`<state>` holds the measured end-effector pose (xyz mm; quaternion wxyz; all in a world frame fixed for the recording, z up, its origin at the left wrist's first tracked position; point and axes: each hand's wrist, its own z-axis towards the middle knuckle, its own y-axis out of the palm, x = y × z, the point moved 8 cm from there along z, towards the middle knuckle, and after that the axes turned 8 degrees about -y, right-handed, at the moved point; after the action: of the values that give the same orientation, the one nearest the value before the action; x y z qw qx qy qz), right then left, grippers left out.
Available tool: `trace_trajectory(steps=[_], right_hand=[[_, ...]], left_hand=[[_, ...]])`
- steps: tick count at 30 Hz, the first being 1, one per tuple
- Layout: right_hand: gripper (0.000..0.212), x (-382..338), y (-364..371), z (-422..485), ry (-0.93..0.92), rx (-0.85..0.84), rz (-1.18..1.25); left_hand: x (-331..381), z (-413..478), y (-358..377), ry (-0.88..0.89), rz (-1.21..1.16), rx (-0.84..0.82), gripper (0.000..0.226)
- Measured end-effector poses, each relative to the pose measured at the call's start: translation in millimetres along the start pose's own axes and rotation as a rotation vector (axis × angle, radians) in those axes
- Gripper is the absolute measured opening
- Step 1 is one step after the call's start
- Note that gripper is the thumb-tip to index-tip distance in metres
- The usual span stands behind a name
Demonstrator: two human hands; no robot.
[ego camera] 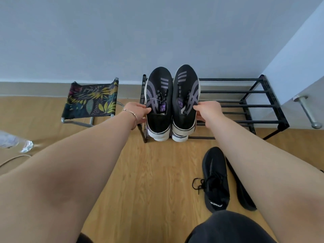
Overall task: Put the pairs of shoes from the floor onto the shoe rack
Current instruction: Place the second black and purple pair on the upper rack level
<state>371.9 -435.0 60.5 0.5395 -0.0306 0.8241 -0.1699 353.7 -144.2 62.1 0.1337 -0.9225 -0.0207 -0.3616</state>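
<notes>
A pair of black sneakers with grey stripes and white soles sits side by side over the left end of the black metal shoe rack [245, 92], toes toward the wall. My left hand [138, 111] grips the outer side of the left sneaker [158, 95]. On the other side, my right hand [208, 111] grips the right sneaker [186, 92]. I cannot tell whether the soles rest on the top bars. An all-black sneaker [216, 179] with loose laces lies on the floor below my right arm; its mate [244, 195] is mostly hidden by that arm.
A folding stool [91, 100] with a leaf-print seat stands left of the rack. A clear plastic bottle [15, 142] lies at the far left, a cable beside it. A white door with a metal handle [306, 111] is at the right. The floor is light wood.
</notes>
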Motion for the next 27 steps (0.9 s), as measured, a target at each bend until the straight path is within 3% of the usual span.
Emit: trace_trajectory(steps=[12, 27], right_hand=[[0.026, 10, 20, 49, 0.052, -0.04, -0.049], [0.022, 15, 22, 56, -0.045, -0.064, -0.048]], left_hand=[[16, 29, 3, -0.01, 0.035, 0.061, 0.022], [2, 53, -2, 0.073, 0.02, 0.223, 0.016]])
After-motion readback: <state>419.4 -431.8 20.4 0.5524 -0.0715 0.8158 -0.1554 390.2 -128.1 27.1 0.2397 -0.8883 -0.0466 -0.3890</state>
